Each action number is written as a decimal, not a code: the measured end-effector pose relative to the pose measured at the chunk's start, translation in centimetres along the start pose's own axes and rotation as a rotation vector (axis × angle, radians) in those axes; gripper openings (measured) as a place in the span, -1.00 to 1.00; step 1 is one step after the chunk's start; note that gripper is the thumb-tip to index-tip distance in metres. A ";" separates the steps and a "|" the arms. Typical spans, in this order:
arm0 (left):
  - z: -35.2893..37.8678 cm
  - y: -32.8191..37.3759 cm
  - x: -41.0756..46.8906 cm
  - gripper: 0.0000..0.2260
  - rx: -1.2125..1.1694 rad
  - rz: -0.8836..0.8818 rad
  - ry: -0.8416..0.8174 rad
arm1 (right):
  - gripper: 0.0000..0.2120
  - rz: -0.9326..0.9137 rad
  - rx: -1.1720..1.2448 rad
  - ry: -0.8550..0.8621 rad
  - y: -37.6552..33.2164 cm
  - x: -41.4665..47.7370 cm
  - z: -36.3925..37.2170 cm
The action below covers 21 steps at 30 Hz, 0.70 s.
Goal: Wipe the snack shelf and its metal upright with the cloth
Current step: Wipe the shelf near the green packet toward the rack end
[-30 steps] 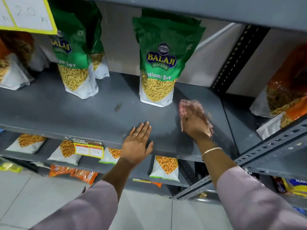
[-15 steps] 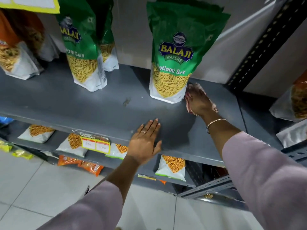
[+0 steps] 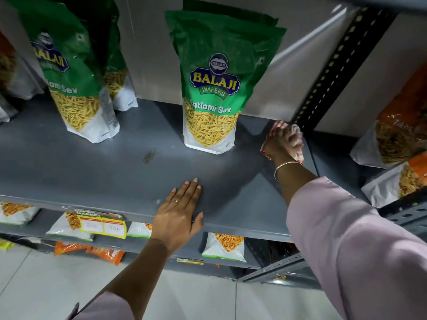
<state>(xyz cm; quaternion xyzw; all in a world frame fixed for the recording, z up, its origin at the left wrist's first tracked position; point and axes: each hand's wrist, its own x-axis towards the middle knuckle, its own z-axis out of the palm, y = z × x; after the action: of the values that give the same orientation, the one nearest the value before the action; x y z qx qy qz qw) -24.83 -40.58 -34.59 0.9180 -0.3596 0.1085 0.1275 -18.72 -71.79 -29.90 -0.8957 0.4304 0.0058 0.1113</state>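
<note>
Right hand point(image 3: 283, 144) is bunched around the red-checked cloth point(image 3: 278, 124), pressing it into the grey shelf's point(image 3: 115, 167) back corner beside the perforated upright point(image 3: 335, 65). Soft and limp, it needs a full-palm grip. Left hand point(image 3: 179, 215) rests flat, open.

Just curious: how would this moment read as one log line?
wipe shelf | right hand presses cloth at back corner by upright | left hand flat, front edge
</note>
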 end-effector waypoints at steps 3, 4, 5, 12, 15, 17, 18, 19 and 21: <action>-0.1 0.0 -0.1 -0.42 0.006 0.000 -0.007 | -0.39 0.151 0.033 0.005 1.5 -0.7 0.3; -0.1 0.0 -0.1 -0.47 0.015 0.004 -0.001 | -0.41 0.184 0.042 -0.001 1.8 -0.9 0.5; -0.1 0.0 -0.1 -0.50 0.023 0.004 0.003 | -0.41 0.207 0.052 -0.003 1.9 -1.5 0.6; -0.3 0.3 -0.2 -0.49 0.055 0.005 0.013 | -0.32 0.252 0.066 0.065 3.5 -6.6 1.6; -0.5 0.4 -0.1 -0.50 0.059 0.010 0.017 | -0.35 0.190 0.100 0.064 4.3 -8.9 2.3; -0.6 0.5 -0.1 -0.50 0.062 0.011 0.002 | -0.32 0.196 0.127 0.030 6.3 -7.9 4.6; -0.7 0.5 -0.2 -0.50 0.062 0.012 -0.004 | -0.30 0.194 0.160 -0.029 7.3 -7.5 5.6; -0.7 0.5 -0.2 -0.50 0.060 0.012 -0.004 | -0.30 0.198 0.152 -0.098 7.6 -8.3 5.5; -0.6 0.6 -0.3 -0.51 0.045 0.010 0.004 | -0.34 0.180 0.045 -0.037 6.5 -12.6 3.7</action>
<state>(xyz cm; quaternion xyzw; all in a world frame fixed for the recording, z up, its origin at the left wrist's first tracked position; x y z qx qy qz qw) -25.52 -40.59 -34.08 0.9186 -0.3614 0.1190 0.1071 -31.37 -65.30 -33.40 -0.8504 0.5071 0.0229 0.1383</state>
